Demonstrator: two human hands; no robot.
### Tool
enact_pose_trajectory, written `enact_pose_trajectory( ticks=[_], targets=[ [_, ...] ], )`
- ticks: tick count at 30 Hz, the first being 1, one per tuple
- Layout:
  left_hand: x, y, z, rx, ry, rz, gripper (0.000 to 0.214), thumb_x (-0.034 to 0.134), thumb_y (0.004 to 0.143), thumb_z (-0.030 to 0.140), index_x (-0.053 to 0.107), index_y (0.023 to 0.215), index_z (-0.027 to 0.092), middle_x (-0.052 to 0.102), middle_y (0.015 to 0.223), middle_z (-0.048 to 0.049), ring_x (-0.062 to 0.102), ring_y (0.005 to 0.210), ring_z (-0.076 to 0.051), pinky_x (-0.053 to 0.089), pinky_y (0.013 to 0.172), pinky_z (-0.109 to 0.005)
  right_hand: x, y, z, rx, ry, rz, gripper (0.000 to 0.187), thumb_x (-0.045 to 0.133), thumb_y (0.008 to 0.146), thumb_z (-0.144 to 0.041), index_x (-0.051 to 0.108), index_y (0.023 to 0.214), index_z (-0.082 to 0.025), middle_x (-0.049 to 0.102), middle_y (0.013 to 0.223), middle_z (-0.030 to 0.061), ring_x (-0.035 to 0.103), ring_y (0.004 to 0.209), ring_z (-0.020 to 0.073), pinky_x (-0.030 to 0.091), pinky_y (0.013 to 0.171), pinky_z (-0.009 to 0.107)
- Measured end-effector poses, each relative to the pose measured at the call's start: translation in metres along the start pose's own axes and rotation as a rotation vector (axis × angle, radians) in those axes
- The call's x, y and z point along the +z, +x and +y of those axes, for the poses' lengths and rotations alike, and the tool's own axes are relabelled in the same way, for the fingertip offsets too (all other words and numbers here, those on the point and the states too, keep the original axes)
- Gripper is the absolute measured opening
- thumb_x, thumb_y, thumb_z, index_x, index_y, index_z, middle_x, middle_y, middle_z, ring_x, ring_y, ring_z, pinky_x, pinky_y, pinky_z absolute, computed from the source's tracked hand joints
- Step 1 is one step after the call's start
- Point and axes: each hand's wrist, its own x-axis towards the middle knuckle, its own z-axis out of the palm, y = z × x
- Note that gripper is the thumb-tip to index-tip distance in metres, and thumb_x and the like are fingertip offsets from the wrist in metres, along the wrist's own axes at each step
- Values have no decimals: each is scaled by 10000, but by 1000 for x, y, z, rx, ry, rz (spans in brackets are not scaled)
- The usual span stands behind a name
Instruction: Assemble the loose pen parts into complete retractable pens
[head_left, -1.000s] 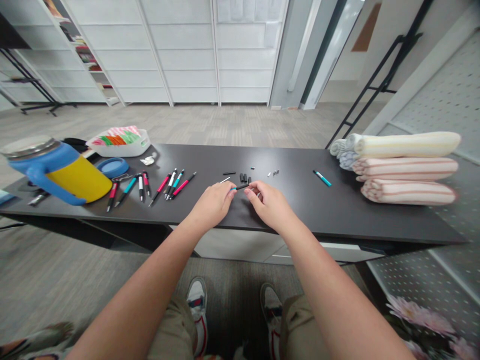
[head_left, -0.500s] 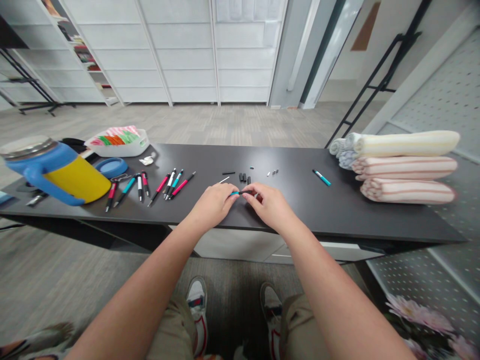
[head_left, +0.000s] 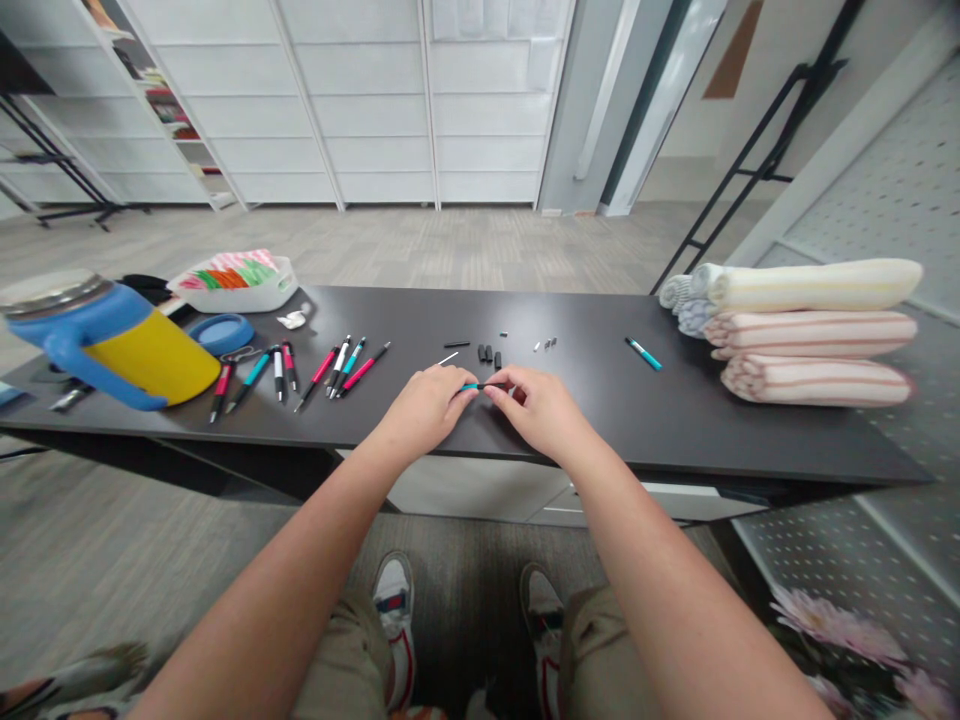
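A teal-and-black pen [head_left: 472, 387] spans the gap between the person's two sets of fingers, its long axis running left to right. The left hand [head_left: 426, 404] has its fingers clamped on the teal part, the right hand [head_left: 537, 408] on the black part, so neither is nearer. Just beyond the fingers, three short black sleeves [head_left: 489, 354] lie on the surface [head_left: 592, 415].

Soft light leaves a faint sheen on my table [head_left: 690, 415]; shadow pools between my shoes [head_left: 393, 580], and edges stretch, blurred.
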Motion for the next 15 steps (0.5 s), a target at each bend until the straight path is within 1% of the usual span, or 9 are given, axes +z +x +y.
enact_pose_trajectory(
  ticks=[8,15],
  targets=[
    [0,0,2,-7,10,4,226,475,1072,327,656,1128,203,724,1107,-81,648,1051,-253,490,958,-414,-1,1,1,27,27,10,135,678,974,-328,768,988,-229,769,872,15,643,742,157,460,732,276],
    [-2,0,3,-10,-2,2,253,452,1081,342,657,1136,205,725,1112,-86,653,1061,-252,492,965,-415,-2,0,1,64,65,10,183,670,965,-370,782,989,-227,755,831,17,627,710,158,467,714,287]
  ],
)
